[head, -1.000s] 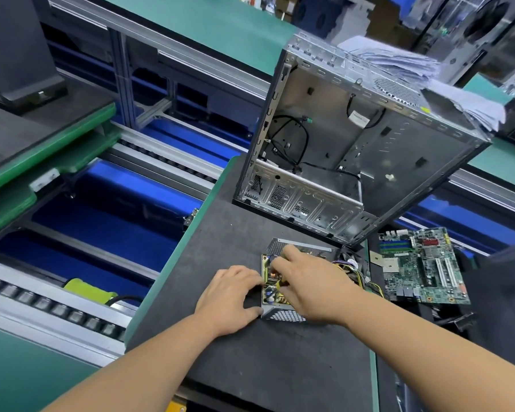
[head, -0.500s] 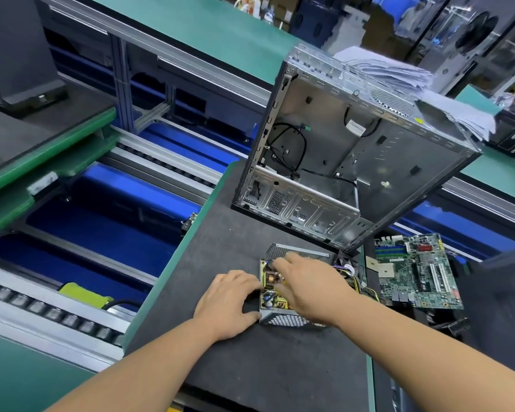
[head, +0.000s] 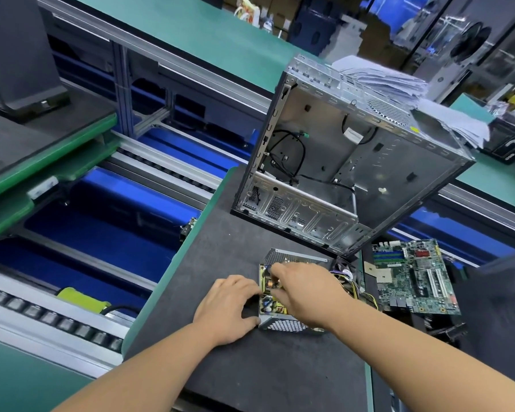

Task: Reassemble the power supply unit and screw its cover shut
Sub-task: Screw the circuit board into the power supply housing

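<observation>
The power supply unit (head: pixel 283 324) lies open on the black mat, a small metal box with mesh walls. Its yellow-green circuit board (head: pixel 267 301) shows inside at the left. My left hand (head: pixel 229 304) grips the box's left wall, thumb at the near corner. My right hand (head: pixel 306 292) lies over the board and hides most of it, with finger and thumb pinching at the board's far left part. A bundle of coloured wires (head: pixel 354 288) comes out on the right. No cover or screws are in sight.
An empty computer case (head: pixel 339 162) stands tilted right behind the unit, with a stack of papers (head: pixel 384 81) on top. A motherboard (head: pixel 414 278) lies to the right. The mat's green left edge (head: pixel 173 263) drops to a roller conveyor (head: pixel 72 316).
Both hands stay on the unit. My right fingertips have shifted slightly along the board's far left part; the left hand holds the same place.
</observation>
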